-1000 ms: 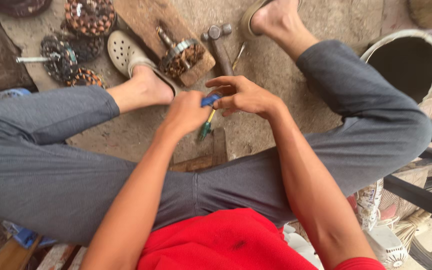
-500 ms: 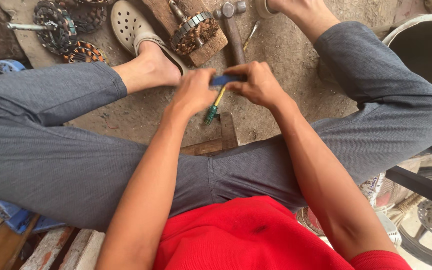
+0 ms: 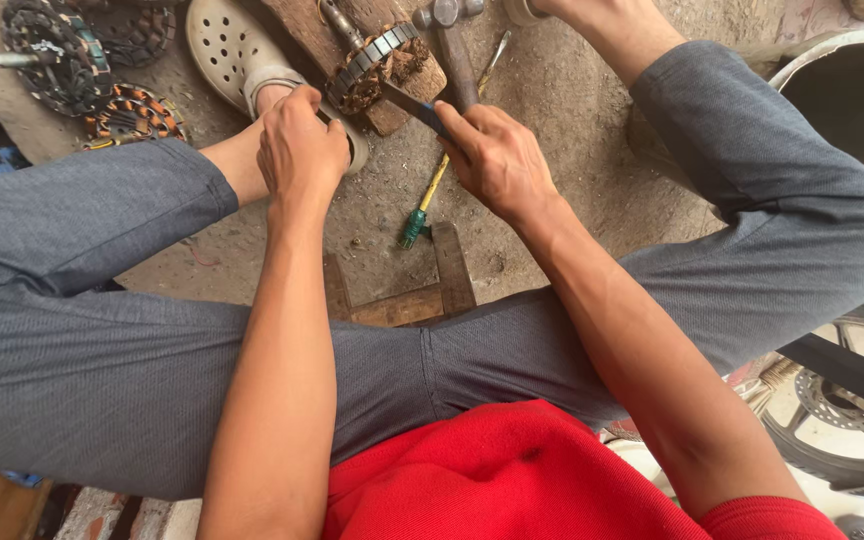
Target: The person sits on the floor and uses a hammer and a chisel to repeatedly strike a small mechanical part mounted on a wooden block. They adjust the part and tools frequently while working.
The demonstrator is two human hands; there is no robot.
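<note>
My right hand (image 3: 497, 160) grips a dark blue-handled tool (image 3: 414, 103) whose tip points up-left at a copper-wound motor stator (image 3: 372, 60). The stator lies on a wooden block (image 3: 402, 100) on the dirt floor. My left hand (image 3: 302, 140) is curled shut just left of the block, against my bare foot in a pale sandal (image 3: 227, 45). Its fingers are hidden, so I see nothing held in it. A screwdriver with a green and yellow handle (image 3: 424, 205) lies on the ground between my hands, touched by neither.
A hammer (image 3: 447, 35) lies beside the block. More wound stators (image 3: 62, 50) sit at the upper left. A low wooden stool (image 3: 402, 295) shows between my grey-trousered legs. A dark bucket-like container (image 3: 842, 90) stands right, and a wheel (image 3: 842, 420) lies lower right.
My hands, together over the screwdriver before, have parted. The screwdriver now lies on the ground. My right hand holds the blue-handled tool toward the stator, and my left hand moved left.
</note>
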